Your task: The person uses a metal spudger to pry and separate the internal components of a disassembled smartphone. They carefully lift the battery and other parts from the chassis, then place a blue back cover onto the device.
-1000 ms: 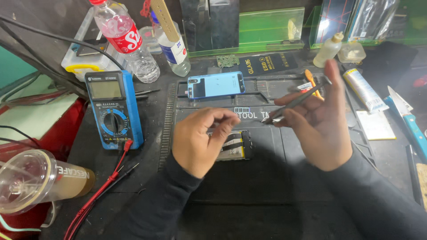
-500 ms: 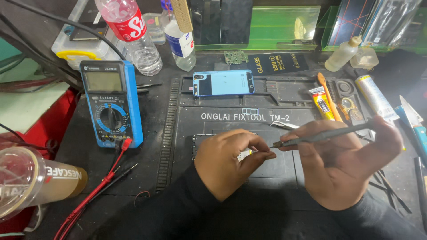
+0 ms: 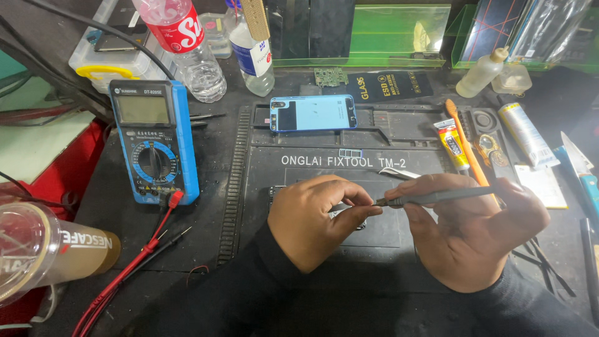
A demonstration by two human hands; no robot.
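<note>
While both hands meet at the centre of the frame over the black mat (image 3: 262,187), the left hand (image 3: 312,221) curls shut around a small part (image 3: 344,212), of which only a sliver shows between thumb and forefinger, so its kind cannot be told. The right hand (image 3: 474,234) is closed in a pencil grip on a slim grey tool (image 3: 437,198), whose tip points left and meets the part at the left fingertips. Judging by its size, the part is light and probably delicate, best pinched by its edges as it is now; the tool looks stiff and thin, best held near the tip for control. A blue phone (image 3: 313,113) lies face down at the upper middle of the mat, well apart from the hands. At the left of the frame a blue multimeter (image 3: 153,140) lies on the table (image 3: 112,206), its red and black leads (image 3: 134,262) trailing toward the lower left, near a clear cup (image 3: 43,249). Two plastic bottles (image 3: 187,43) stand at the upper left. To the right of the mat lie an orange stick (image 3: 465,140), a small glue tube (image 3: 450,143) and a larger tube (image 3: 527,134).
</note>
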